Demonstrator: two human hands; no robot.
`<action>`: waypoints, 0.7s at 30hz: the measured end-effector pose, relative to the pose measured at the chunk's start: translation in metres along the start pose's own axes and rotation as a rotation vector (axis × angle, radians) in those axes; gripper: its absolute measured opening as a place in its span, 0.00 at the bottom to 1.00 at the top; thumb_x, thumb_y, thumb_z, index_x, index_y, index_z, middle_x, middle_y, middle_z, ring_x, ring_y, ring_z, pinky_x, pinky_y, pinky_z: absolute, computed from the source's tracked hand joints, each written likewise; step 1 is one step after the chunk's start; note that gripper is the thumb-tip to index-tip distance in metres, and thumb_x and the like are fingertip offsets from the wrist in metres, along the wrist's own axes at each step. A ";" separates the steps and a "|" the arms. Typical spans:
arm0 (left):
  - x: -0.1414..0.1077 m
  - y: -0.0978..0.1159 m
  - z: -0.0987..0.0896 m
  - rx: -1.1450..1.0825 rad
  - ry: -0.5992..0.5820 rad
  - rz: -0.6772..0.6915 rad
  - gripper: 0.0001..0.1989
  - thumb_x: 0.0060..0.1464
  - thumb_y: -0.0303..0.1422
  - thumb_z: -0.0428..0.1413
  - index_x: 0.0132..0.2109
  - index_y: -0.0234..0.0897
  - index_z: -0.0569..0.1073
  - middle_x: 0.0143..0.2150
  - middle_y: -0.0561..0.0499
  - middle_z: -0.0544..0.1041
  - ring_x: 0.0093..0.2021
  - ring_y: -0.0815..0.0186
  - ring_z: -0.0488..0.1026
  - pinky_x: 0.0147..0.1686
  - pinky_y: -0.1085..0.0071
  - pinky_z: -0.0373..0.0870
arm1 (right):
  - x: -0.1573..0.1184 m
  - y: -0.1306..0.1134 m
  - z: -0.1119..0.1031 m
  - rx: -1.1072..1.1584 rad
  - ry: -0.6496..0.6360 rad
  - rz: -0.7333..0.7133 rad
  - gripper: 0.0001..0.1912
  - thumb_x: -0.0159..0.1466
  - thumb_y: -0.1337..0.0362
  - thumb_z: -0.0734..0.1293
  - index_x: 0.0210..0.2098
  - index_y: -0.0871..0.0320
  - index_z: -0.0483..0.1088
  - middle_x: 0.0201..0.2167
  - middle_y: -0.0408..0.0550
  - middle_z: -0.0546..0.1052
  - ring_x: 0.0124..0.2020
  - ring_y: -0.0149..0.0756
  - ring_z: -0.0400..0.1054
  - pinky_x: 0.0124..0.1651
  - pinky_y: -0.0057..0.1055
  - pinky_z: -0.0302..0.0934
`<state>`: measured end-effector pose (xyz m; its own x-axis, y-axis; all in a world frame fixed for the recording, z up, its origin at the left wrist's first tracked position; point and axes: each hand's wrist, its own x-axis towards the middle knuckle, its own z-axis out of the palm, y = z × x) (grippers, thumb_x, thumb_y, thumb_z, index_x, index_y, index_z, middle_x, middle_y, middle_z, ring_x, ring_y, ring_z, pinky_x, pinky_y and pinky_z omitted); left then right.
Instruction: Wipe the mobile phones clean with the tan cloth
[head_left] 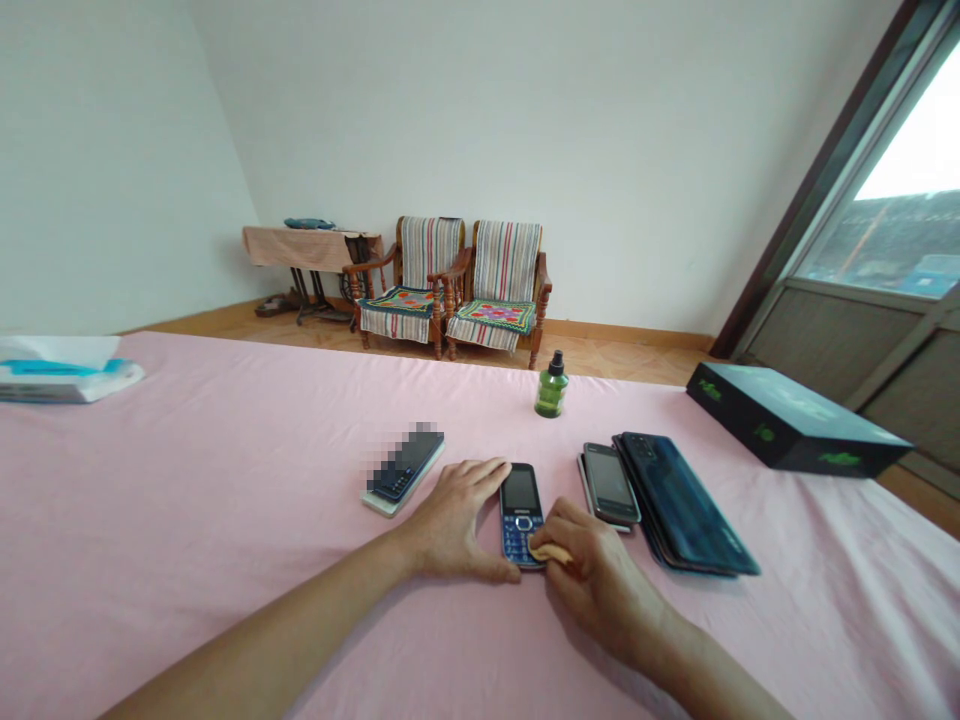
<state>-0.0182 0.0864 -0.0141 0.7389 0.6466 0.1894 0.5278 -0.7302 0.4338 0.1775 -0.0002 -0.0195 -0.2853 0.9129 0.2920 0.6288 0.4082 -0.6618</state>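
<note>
A blue keypad phone (pixel 521 500) lies face up on the pink cloth (pixel 300 400). My left hand (pixel 459 520) is spread at its left side, fingertips by the top edge and thumb by the bottom edge, holding the phone between them. My right hand (pixel 592 570) pinches a small yellow cloth (pixel 553 553) against the lower right of the keypad. Left of the phone, another keypad phone (pixel 409 465) rests on a pale one. To the right lie a grey phone (pixel 609 482) on a white one and a large dark blue phone (pixel 682 500) stacked on another.
A green bottle (pixel 551 388) with a black cap stands beyond the phones. At the right is a black box (pixel 795 420), and a tissue pack (pixel 67 372) lies at the far left. Two wooden chairs (pixel 495 280) and a small covered table (pixel 307 247) stand behind.
</note>
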 end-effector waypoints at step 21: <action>0.001 -0.007 0.005 0.014 0.031 0.004 0.57 0.34 0.59 0.64 0.65 0.30 0.58 0.66 0.33 0.60 0.65 0.43 0.57 0.62 0.50 0.53 | -0.014 -0.008 0.021 -0.135 0.071 0.125 0.12 0.57 0.81 0.60 0.28 0.59 0.69 0.30 0.46 0.68 0.30 0.33 0.64 0.32 0.28 0.52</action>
<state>-0.0188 0.0909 -0.0209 0.7281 0.6498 0.2182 0.5306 -0.7358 0.4208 0.1610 -0.0164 -0.0323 -0.1501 0.9526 0.2647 0.7486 0.2844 -0.5989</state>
